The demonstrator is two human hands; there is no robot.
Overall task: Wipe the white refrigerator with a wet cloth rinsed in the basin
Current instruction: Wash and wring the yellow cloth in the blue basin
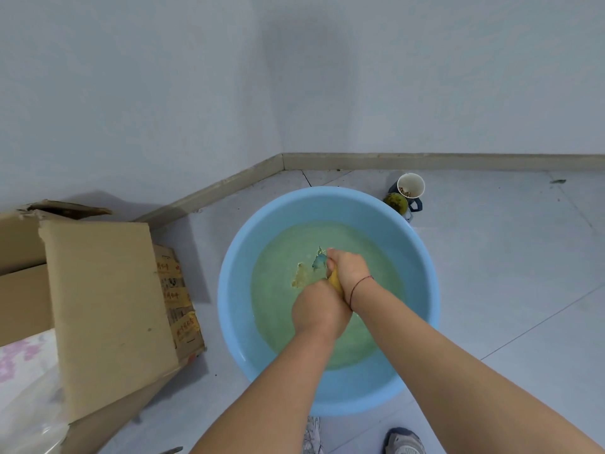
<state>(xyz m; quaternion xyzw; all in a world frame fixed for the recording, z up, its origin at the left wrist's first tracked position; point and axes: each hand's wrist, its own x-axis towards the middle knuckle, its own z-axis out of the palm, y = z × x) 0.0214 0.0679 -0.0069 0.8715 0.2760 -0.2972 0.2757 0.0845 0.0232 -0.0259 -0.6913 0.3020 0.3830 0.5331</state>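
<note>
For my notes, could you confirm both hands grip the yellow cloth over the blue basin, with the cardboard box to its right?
No: in the head view the cardboard box stands left of the blue basin. The left hand and right hand do grip the yellow cloth over it.

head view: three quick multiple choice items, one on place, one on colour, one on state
1. Where is the box relative to the basin?
A. to its left
B. to its right
C. inside it

2. What colour is the basin?
A. red
B. blue
C. white

3. What state is the cloth in?
A. spread flat on the floor
B. draped over the box
C. gripped by the left hand and right hand over the basin

Answers: 1 A, the box stands at the frame's left, beside the basin. 2 B, its rim and walls are light blue. 3 C, both hands curl round the yellow cloth.
</note>
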